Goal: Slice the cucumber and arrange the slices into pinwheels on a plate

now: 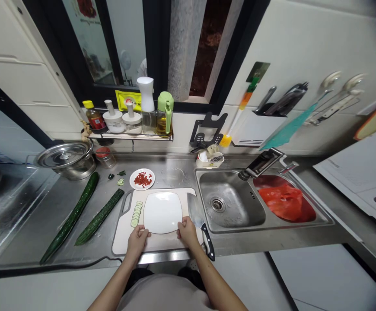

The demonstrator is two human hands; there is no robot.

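Observation:
A white, rounded-square plate [162,211] is over the middle of the cutting board [123,237]. My left hand [138,239] grips its near left corner, thumb and fingers closed on the rim. At the near right corner my right hand [187,231] pinches the rim the same way. Left of the plate, overlapping cucumber slices [136,214] lie in a row on the board. A kitchen knife [208,242] with a black handle rests along the board's right side, its blade pointing away from me. Whether the plate touches the board, I cannot tell.
Left of the board lie a cut cucumber [100,217] and a whole cucumber [70,218]. Behind it sits a small plate of red pieces [142,179]. A lidded steel pot [66,160] stands back left. To the right is a sink [236,216] with a red plastic bag [283,202].

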